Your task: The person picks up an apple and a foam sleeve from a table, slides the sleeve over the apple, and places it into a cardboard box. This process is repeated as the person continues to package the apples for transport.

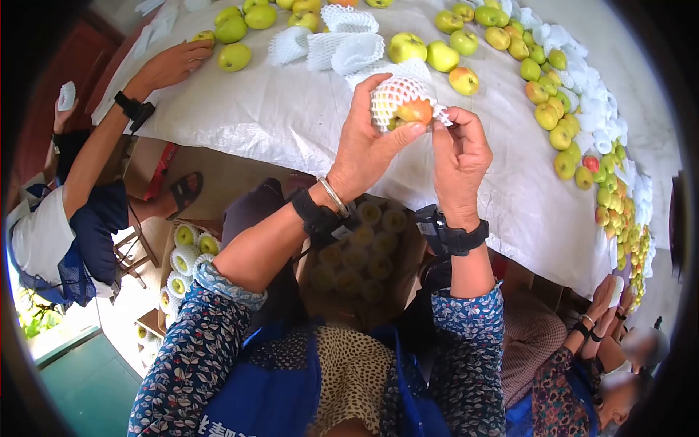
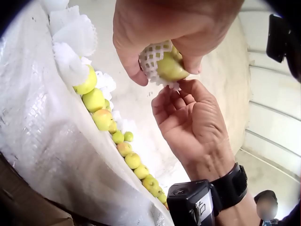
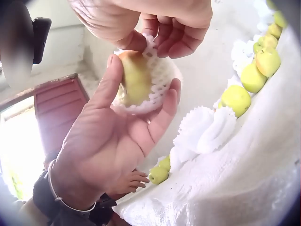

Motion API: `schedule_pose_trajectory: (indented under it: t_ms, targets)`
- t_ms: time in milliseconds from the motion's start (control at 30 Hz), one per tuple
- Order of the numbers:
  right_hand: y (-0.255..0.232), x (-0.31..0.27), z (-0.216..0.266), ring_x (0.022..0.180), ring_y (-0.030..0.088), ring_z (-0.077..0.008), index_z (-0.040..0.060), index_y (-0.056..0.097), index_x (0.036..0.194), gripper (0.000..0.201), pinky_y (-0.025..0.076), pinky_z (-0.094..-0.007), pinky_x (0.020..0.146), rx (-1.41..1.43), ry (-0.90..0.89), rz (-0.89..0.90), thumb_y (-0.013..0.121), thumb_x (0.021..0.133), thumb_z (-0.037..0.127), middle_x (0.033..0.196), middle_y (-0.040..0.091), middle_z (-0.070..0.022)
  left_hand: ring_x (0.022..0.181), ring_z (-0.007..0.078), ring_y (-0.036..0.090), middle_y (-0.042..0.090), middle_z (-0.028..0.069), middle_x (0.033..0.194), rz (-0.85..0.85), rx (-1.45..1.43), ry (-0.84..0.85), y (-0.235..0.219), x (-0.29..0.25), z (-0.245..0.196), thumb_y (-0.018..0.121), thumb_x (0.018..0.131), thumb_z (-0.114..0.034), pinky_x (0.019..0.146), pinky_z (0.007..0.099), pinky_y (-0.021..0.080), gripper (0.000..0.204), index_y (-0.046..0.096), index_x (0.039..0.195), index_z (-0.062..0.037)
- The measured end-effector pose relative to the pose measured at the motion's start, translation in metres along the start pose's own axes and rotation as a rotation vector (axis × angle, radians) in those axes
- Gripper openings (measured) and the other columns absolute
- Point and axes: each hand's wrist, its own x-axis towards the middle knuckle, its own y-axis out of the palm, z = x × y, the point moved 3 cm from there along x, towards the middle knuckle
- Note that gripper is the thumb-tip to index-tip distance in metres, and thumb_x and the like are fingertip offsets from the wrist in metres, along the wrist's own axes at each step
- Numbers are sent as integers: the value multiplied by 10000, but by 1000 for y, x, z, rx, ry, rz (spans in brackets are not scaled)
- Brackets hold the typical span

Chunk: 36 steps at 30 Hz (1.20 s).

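Note:
My left hand (image 1: pixel 371 140) grips a yellow-green apple (image 1: pixel 413 111) with an orange blush, fingers and thumb around its sides. A white foam net sleeve (image 1: pixel 389 93) covers part of the fruit, leaving one side bare. With thumb and fingertips, my right hand (image 1: pixel 461 156) pinches the sleeve's edge at the apple's right. The right wrist view shows the bare side of the apple (image 3: pixel 135 77) beside the left thumb, the net (image 3: pixel 162 84) stretched round the rest. Both hands are above the near edge of the white-covered table (image 1: pixel 291 131).
Loose apples (image 1: pixel 406 48) and empty foam sleeves (image 1: pixel 338 51) lie on the table, with a long row of apples (image 1: pixel 564 138) along the right. Below are boxed, sleeved apples (image 1: pixel 357 255). Another person's hand (image 1: pixel 175 64) reaches in from the left; other people sit at lower right.

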Motion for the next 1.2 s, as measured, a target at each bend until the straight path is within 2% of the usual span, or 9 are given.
schedule_pose_trajectory:
  t_ms: [367,467,567,667,700,833,967,1067,1200]
  targets:
    - [11,-1,10,774,520,-98,11,565,875,141,433,-230,709,-105,-132,210,527,766,-72,813,561,-35,1048,152,532,517,45,1176,10,-353,-359,-5,-4,6,508,903,-77,820,322,481,493,273,1329,-156]
    - [17,-4,11,764,540,-123,5,557,871,126,437,-231,696,-105,-64,195,532,770,-66,820,564,-53,1053,169,541,515,39,1187,-107,-372,-345,-11,-1,4,477,901,-63,828,340,484,483,264,1322,-167]
    - [23,-12,-5,756,556,-149,14,542,939,195,457,-253,682,-25,208,160,592,756,-30,857,565,-73,1051,176,547,517,42,1187,-176,-467,-259,-12,2,6,499,853,6,842,344,484,552,246,1315,-160]
    - [24,-10,-5,784,554,-145,28,495,1039,360,476,-277,669,-217,-5,77,665,722,12,915,562,-72,1054,178,543,513,46,1198,-155,-303,-197,-18,8,3,529,797,67,861,323,477,628,227,1308,-138]
    - [23,-8,-2,854,564,-150,37,447,1125,512,493,-290,692,-274,36,85,712,687,40,1014,555,-74,1054,171,541,512,47,1198,-154,-242,-183,-18,7,0,551,783,71,865,313,475,650,232,1313,-131]
    - [24,-6,-8,980,570,-187,22,429,1169,548,499,-289,792,-66,95,151,699,692,7,1144,533,-89,1057,138,530,506,46,1195,-58,-195,-127,-12,7,-2,631,747,55,878,282,465,702,272,1328,-108]
    - [20,-2,-12,1024,560,-179,-3,414,1194,537,494,-298,834,58,163,135,667,722,-35,1157,529,-98,1069,108,513,505,37,1186,12,-104,29,-9,7,-4,696,721,12,895,269,449,726,326,1335,-104]
    - [21,-3,-9,1057,550,-176,-18,394,1234,564,476,-303,877,187,221,125,658,736,-45,1180,519,-112,1090,107,495,498,35,1202,14,-94,-38,-11,7,-13,707,714,0,910,268,435,724,335,1329,-86]
    - [22,-3,-6,1076,539,-169,-18,364,1278,628,442,-302,926,226,237,162,669,729,-38,1210,505,-120,1110,193,510,498,117,1217,20,205,153,-12,9,-16,736,706,-93,901,294,436,714,344,1301,-42]
